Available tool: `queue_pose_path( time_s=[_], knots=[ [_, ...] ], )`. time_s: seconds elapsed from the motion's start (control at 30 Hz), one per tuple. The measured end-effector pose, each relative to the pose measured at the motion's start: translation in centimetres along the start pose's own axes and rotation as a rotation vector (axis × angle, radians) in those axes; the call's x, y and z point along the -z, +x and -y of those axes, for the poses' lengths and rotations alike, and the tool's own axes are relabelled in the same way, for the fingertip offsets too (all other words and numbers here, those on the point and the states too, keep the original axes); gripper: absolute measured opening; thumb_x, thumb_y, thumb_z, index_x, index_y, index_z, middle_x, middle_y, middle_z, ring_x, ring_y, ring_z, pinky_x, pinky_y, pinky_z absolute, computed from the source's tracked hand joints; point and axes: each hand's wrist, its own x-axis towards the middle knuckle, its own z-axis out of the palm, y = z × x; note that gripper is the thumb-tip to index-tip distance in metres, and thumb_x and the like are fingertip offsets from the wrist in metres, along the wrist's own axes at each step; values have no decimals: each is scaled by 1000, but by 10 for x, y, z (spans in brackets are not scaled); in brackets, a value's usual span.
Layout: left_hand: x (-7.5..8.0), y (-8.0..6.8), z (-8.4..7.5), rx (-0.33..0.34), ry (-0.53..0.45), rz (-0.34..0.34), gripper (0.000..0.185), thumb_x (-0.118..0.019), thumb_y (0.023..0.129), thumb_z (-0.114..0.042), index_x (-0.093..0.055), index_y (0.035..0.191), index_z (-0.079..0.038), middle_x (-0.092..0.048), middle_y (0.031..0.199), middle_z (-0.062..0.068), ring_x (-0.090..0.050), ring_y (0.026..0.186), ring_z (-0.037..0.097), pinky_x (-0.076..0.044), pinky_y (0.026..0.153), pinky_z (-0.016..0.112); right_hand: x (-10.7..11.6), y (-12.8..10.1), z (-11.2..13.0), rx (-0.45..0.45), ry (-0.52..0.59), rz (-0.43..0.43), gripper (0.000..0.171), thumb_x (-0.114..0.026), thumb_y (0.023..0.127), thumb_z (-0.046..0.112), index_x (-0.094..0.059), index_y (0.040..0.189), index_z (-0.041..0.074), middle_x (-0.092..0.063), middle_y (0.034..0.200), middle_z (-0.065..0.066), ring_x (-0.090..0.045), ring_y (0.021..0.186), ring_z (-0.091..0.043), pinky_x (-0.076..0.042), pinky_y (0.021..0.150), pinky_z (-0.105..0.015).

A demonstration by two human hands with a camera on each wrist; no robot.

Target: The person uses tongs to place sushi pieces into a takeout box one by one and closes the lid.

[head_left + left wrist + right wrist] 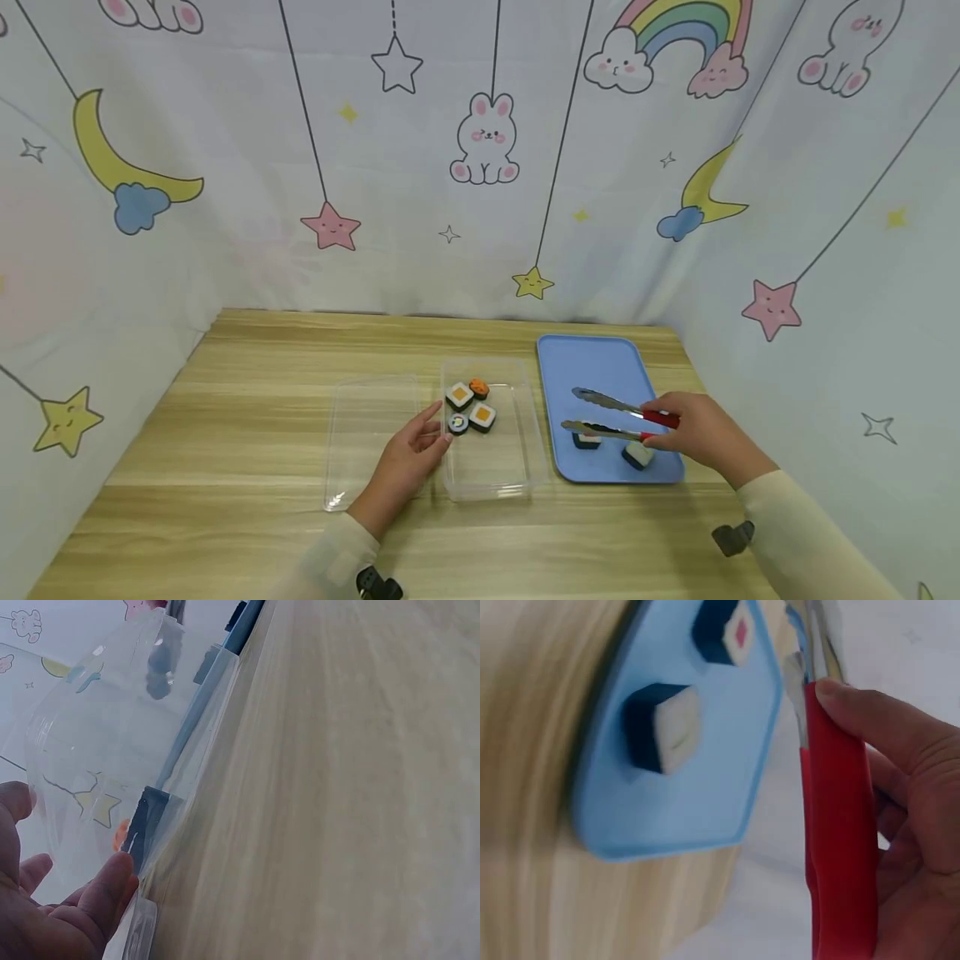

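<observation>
My right hand [701, 429] holds a pair of metal tongs [611, 400] with red handles [840, 825]. Their arms are spread apart above the blue tray [592, 358], with nothing visible between the tips. On the tray are two sushi pieces: a white-topped one [638, 454] near the handles and another [587, 440] partly hidden under the lower arm. The fingers of my left hand [408, 458] rest against the left side of a clear plastic box [495, 492]. Inside it sit two square yellow-centred pieces [482, 417], an orange-topped piece [478, 388] and a small round roll [458, 423].
A clear lid [367, 433] lies flat on the wooden table [262, 400], left of the box and partly behind my left hand. A white curtain [412, 275] with cartoon prints hangs behind the table and along both sides.
</observation>
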Motion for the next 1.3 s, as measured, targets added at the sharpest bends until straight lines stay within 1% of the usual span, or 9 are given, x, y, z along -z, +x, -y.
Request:
queue_pose_path(
  time_s=[0.13,0.3,0.47,0.63,0.8,1.0,1.17,1.3],
  knots=[
    [0,-1,0,-6,-5,3,61,-75,98,-21,-52,154,-21,-65,134,19,-68,118,28,-55,95,40,-8,-9,-13,-1,-12,17,48,-93,78,27,-77,119,7,-73,104,-5,-63,86,-22,-54,71,-34],
    [1,-1,0,-10,-10,9,61,-74,98,-21,-51,155,-20,-64,135,20,-68,118,28,-54,96,42,-15,-16,-20,-13,-14,14,47,-94,77,26,-77,116,6,-74,103,-4,-66,90,-23,-56,75,-39],
    [1,-1,0,-6,-7,13,61,-74,99,-21,-50,155,-20,-63,136,20,-67,118,28,-54,97,43,-17,-20,-20,-21,4,3,40,-93,78,22,-79,113,6,-75,103,-4,-69,92,-25,-57,76,-39],
    [1,-2,-1,-10,-9,16,61,-73,99,-20,-50,156,-19,-63,136,21,-67,119,29,-54,97,43,-17,-22,-19,4,14,-30,37,-92,78,18,-80,110,6,-75,101,-3,-70,92,-26,-57,75,-38],
    [1,-1,-1,2,-3,18,61,-73,99,-21,-50,156,-20,-63,136,19,-66,120,29,-54,97,43,-14,-23,-20,8,-8,-66,37,-92,79,21,-80,111,8,-76,101,-2,-69,89,-23,-56,74,-37],
    [1,-2,-3,3,1,13,61,-73,99,-19,-50,156,-20,-63,136,20,-66,121,30,-54,97,42,1,-19,-11,21,2,-121,37,-90,82,23,-79,115,9,-75,102,-4,-65,84,-19,-55,70,-34],
    [1,-1,-2,-4,-6,9,61,-73,99,-18,-50,156,-20,-63,136,20,-66,120,29,-54,97,41,17,-9,7,47,21,-138,38,-88,85,24,-78,119,10,-74,104,-3,-63,85,-18,-55,69,-32],
    [1,-1,-1,-5,-6,12,61,-73,99,-19,-50,156,-20,-63,135,20,-67,119,29,-54,96,40,22,3,25,87,33,-145,40,-89,84,21,-78,120,11,-74,105,-3,-65,87,-20,-57,70,-31]
  ],
)
